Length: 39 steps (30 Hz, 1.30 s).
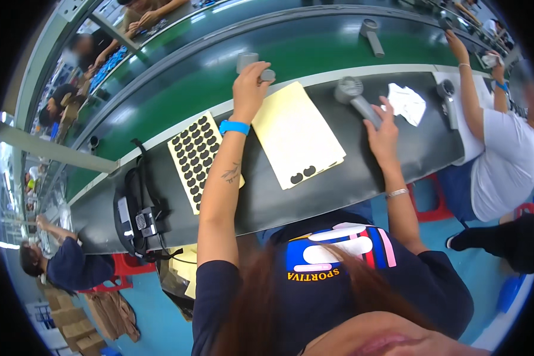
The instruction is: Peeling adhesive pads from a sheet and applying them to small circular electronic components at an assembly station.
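Observation:
My left hand (pixel 252 89) reaches over the edge of the green conveyor, closed around a grey piece (pixel 247 60) that resembles a handheld fan. A round grey end (pixel 267 75) shows by its fingers; the rest is hidden. Lower right, my right hand (pixel 383 135) grips the handle of a grey handheld fan (pixel 350 90), whose round grille head points away from me above the dark table. Between my arms lies a pale yellow sheet (pixel 296 127) with two black round stickers (pixel 302 174) near its near edge. Under my left forearm is another sheet with rows of black stickers (pixel 194 155).
A crumpled white cloth (pixel 406 104) and another grey fan (pixel 448 102) lie to the right. One more fan (pixel 371 37) rests on the green conveyor (pixel 314 50). A black strapped device (pixel 139 207) occupies the table's left. A co-worker in white (pixel 504 154) sits at right.

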Tool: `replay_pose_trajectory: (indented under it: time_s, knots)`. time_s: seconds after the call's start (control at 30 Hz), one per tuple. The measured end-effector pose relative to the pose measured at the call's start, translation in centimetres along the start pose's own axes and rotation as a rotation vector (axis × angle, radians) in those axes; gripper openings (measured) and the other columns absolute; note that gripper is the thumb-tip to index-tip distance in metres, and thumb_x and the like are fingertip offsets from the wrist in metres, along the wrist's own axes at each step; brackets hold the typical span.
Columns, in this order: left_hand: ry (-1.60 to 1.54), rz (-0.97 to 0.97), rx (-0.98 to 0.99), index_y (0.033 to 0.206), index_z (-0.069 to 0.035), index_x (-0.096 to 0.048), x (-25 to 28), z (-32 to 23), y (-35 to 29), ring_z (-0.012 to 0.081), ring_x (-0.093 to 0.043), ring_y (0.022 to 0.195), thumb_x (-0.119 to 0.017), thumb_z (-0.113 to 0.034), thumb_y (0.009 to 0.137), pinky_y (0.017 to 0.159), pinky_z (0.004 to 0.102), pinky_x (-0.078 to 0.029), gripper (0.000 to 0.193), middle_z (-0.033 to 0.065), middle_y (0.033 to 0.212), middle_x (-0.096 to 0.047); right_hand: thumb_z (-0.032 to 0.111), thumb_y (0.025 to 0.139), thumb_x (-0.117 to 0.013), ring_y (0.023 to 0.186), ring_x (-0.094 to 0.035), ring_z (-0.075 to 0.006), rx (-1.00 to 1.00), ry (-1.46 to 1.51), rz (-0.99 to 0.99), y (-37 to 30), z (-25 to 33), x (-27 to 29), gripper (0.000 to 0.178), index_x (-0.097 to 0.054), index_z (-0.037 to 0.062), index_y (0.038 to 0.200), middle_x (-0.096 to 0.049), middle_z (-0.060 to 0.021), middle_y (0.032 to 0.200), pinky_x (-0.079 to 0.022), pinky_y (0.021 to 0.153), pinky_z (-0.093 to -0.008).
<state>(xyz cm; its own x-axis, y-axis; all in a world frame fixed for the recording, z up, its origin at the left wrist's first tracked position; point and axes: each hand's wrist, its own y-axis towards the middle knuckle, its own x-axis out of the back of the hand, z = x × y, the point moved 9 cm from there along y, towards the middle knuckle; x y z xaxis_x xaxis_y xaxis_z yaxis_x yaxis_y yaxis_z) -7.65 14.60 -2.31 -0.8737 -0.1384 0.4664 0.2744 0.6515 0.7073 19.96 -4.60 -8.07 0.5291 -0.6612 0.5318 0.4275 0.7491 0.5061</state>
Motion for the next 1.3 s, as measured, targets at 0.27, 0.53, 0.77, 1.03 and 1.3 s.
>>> replay_pose_trajectory:
  time_s: [0.27,0.53,0.77,1.03,1.3]
  knots:
    - [-0.004,-0.174,-0.026,0.101,-0.005,-0.067,5.0,-7.2,0.0,0.0121,-0.061,0.065,-0.08,-0.008,0.07,0.056,0.0247,-0.049,0.034,0.0077,0.092,-0.067,0.006,0.081,-0.069,0.101,-0.06,-0.0278,0.02,-0.082,-0.141,1.7,0.8,4.0,0.046,-0.049,0.0052,0.123,-0.06,-0.0129,0.116,-0.046,0.087,-0.0354]
    - [-0.216,-0.092,0.248,0.106,-0.003,-0.066,5.1,-9.1,-5.9,0.0145,-0.065,0.073,-0.079,-0.005,0.07,0.057,0.0233,-0.051,0.039,0.0098,0.098,-0.069,-0.002,0.086,-0.063,0.084,-0.054,-0.0068,-0.145,0.813,0.163,1.0,9.3,0.5,0.015,-0.058,0.0009,0.099,-0.059,-0.0029,0.094,-0.043,0.075,-0.0195]
    - [-0.332,-0.031,0.217,0.114,0.0,-0.061,4.1,-10.1,-6.8,0.0167,-0.065,0.08,-0.074,-0.001,0.075,0.063,0.0248,-0.054,0.041,0.0135,0.108,-0.066,-0.004,0.085,-0.062,0.086,-0.054,-0.0078,-0.106,0.886,0.388,0.6,14.0,-2.3,0.015,-0.057,-0.0003,0.099,-0.058,-0.0054,0.095,-0.042,0.074,-0.0187]
    - [-0.33,0.064,0.181,0.112,-0.002,-0.064,3.5,-12.0,-7.8,0.0175,-0.065,0.081,-0.071,0.007,0.072,0.062,0.0255,-0.055,0.041,0.0142,0.11,-0.065,-0.001,0.083,-0.064,0.081,-0.054,-0.0127,0.043,0.767,0.472,1.1,15.9,-2.1,0.011,-0.061,-0.0027,0.093,-0.061,-0.0078,0.092,-0.043,0.075,-0.0241]
    - [-0.719,0.144,0.384,0.117,0.007,-0.057,1.4,-10.7,-8.5,0.0188,-0.061,0.1,-0.067,0.014,0.074,0.075,0.0272,-0.058,0.044,0.0219,0.123,-0.056,0.0,0.087,-0.061,0.085,-0.055,-0.0139,-0.03,0.735,0.495,1.1,15.0,-2.6,0.008,-0.063,-0.002,0.095,-0.06,-0.0081,0.094,-0.044,0.077,-0.0248]
